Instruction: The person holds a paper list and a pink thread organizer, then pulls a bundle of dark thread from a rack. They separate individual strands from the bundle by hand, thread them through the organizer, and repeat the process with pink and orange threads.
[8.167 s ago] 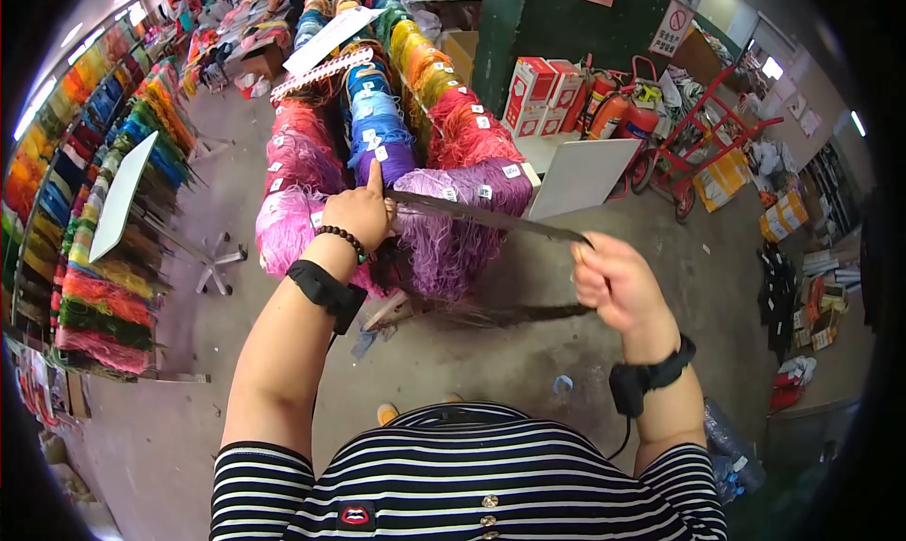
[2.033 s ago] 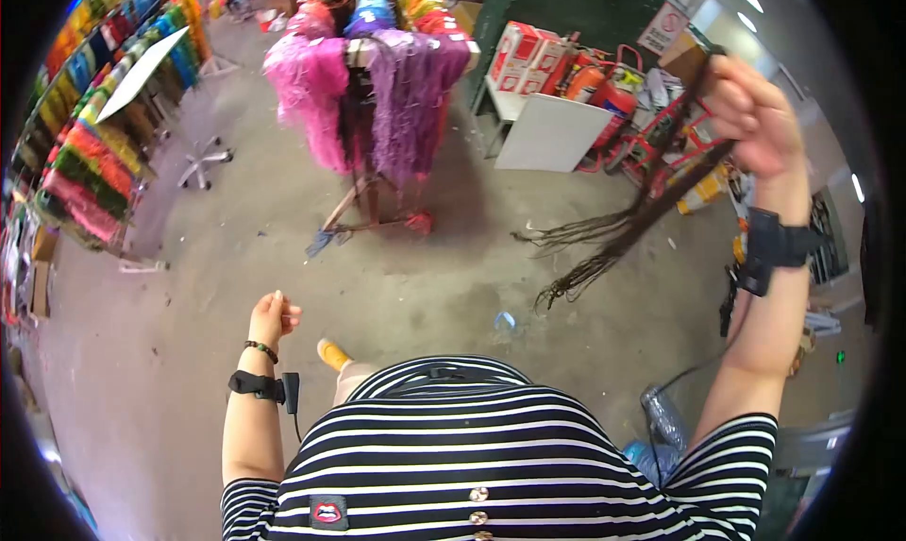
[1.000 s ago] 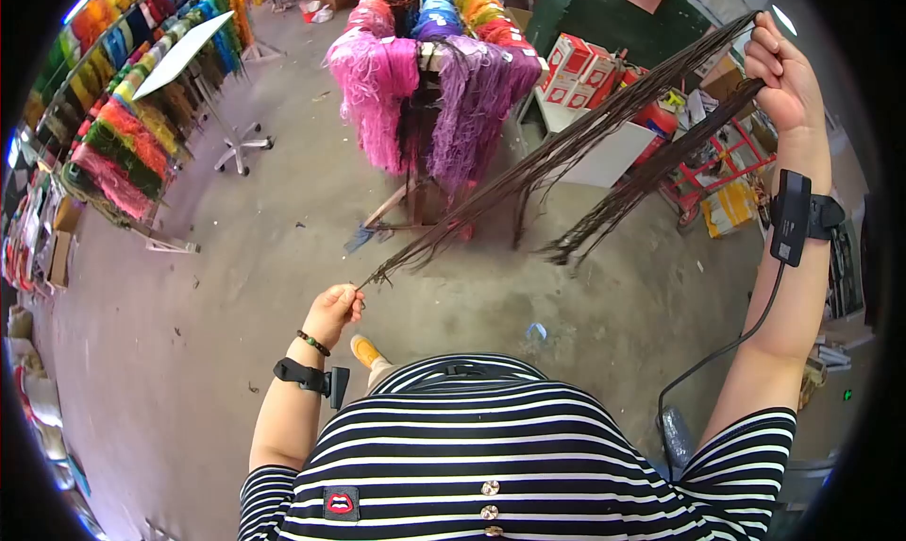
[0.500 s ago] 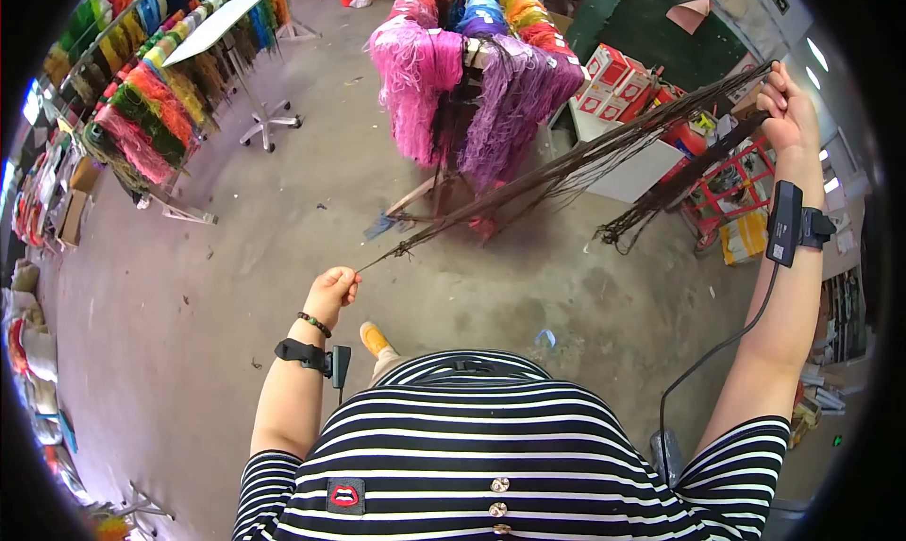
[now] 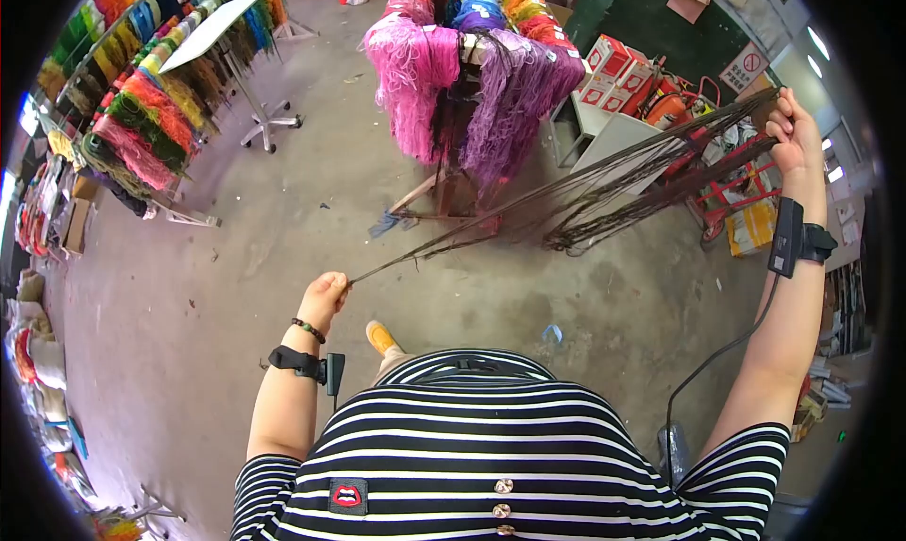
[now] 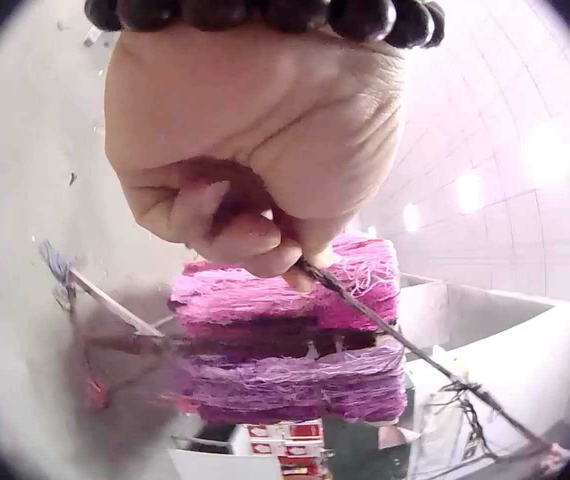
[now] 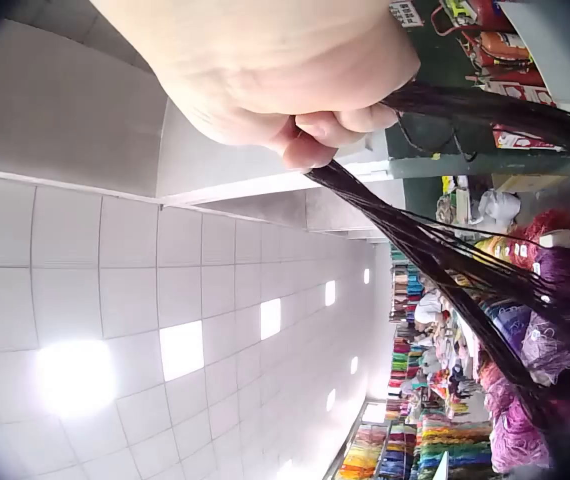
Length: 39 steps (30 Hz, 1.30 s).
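A long hank of dark brown thread (image 7: 370, 212) stretches between my two hands across the head view. My left hand (image 5: 323, 298), low on the left, pinches its gathered end; in the left wrist view a thin twisted strand (image 6: 405, 345) leaves the fingertips, with a small tangle further along. High on the right, my right hand (image 5: 797, 137) grips the hank, its fingers curled round it. From there the strands fan out, and a looser lower bunch sags to a curled, knotted end above the floor. Part of the gripped thread is hidden inside each hand.
A rack of pink, purple, blue and yellow thread hanks (image 5: 514, 116) stands ahead. More colourful hanks (image 5: 142, 130) hang at left beside a white board on a wheeled stand (image 5: 222, 31). Fire extinguishers (image 5: 668, 107) and a red hand truck (image 5: 746, 194) stand at right.
Earlier both hands were at the rack with the thread; then the right hand raised it and the left pinched its end. In the last half second the right hand lowered slightly and the strands spread.
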### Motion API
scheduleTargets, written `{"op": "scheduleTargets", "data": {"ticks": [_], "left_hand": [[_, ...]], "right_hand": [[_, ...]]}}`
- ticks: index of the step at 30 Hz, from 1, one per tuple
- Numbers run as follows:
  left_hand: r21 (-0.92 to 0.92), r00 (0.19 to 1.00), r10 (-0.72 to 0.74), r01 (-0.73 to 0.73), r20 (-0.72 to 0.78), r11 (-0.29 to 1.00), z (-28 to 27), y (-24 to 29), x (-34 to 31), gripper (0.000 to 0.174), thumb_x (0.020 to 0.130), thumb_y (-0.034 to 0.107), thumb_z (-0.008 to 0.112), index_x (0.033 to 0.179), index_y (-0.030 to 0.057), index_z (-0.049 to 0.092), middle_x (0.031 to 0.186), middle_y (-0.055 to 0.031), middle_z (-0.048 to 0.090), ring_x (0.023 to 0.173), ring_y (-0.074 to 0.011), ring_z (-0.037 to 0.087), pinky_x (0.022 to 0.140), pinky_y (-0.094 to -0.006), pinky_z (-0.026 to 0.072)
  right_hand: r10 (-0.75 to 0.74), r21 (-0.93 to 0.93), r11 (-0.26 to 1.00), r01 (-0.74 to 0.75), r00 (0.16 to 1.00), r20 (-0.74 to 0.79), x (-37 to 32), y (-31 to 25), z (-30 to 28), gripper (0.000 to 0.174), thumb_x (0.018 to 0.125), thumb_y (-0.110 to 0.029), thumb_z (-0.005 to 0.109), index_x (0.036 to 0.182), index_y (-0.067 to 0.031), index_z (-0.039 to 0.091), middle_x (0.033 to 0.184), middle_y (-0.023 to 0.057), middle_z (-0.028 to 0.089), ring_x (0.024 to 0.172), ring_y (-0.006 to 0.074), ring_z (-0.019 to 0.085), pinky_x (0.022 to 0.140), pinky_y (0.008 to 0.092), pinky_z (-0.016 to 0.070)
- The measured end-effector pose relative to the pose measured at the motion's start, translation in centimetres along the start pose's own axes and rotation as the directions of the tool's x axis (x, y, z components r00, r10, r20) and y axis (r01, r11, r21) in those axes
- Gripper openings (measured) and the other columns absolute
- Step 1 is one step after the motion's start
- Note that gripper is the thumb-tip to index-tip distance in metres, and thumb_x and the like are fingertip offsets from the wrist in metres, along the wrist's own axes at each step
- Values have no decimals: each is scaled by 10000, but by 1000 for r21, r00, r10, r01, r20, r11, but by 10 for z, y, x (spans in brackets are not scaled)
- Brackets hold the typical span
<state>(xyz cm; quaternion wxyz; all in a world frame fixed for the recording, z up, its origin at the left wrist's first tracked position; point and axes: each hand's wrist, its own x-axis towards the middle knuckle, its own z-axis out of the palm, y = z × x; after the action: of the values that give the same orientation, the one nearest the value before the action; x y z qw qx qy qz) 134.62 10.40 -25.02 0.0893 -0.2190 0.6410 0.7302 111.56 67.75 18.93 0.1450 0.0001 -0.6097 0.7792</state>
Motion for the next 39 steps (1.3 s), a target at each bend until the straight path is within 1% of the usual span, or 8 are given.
{"op": "scheduleTargets", "data": {"ticks": [11,15,20,24,28,31,36,39], "left_hand": [[272,943,-12,108,-332,956,-30,-44,35,285,957,353,511,770,141,543,603,79,432,492,-51,351,446,-222,276],[278,966,8,66,-259,958,-8,-5,18,314,951,307,519,768,61,586,607,9,514,554,-112,458,531,-284,388],[551,966,173,-40,-192,834,-16,-28,47,283,929,290,531,819,36,592,634,-80,588,568,-198,555,563,-333,452],[612,981,128,-14,-143,791,6,-21,40,293,923,296,535,855,18,596,662,-106,620,569,-221,605,564,-355,479],[583,993,75,-6,-93,812,27,-22,38,263,917,269,552,915,8,583,685,-105,633,575,-198,634,586,-335,498],[524,992,121,-90,-26,847,43,-25,37,234,907,244,567,919,10,582,715,-105,643,590,-201,639,611,-326,503],[554,982,166,-189,92,811,69,-12,36,192,850,183,624,967,31,624,771,-100,665,677,-176,633,657,-323,502],[454,952,204,-289,227,843,86,-3,33,237,842,188,642,1024,36,641,771,-87,673,672,-168,624,668,-312,506]], "right_hand": [[-23,48,999,21,999,25,-16,13,3,147,991,-188,485,966,-50,527,652,-35,409,491,45,305,415,182,229],[21,68,996,-54,913,407,-52,13,43,148,993,-174,476,992,-37,533,661,-44,413,498,24,315,414,183,239],[33,10,998,-59,680,732,-77,0,94,205,999,-159,459,1087,11,532,676,-38,430,494,18,310,415,186,237],[143,-174,984,-22,678,721,-84,-6,124,271,1021,-210,407,1075,23,536,629,-66,377,492,2,268,430,163,222],[150,-159,987,-30,549,822,-86,-6,148,263,1021,-180,401,1119,34,520,648,-57,385,494,9,262,431,170,214],[83,-106,994,1,620,780,-115,-10,181,255,993,-226,458,998,-24,612,620,-51,555,455,26,379,379,165,288],[76,-48,996,-76,425,902,-105,-14,207,264,1016,-213,398,1106,-21,556,627,-43,549,450,34,359,378,160,278],[23,43,992,-116,514,857,-127,-17,227,242,1012,-182,403,1106,-7,540,636,-38,556,449,36,366,372,159,285]]}}
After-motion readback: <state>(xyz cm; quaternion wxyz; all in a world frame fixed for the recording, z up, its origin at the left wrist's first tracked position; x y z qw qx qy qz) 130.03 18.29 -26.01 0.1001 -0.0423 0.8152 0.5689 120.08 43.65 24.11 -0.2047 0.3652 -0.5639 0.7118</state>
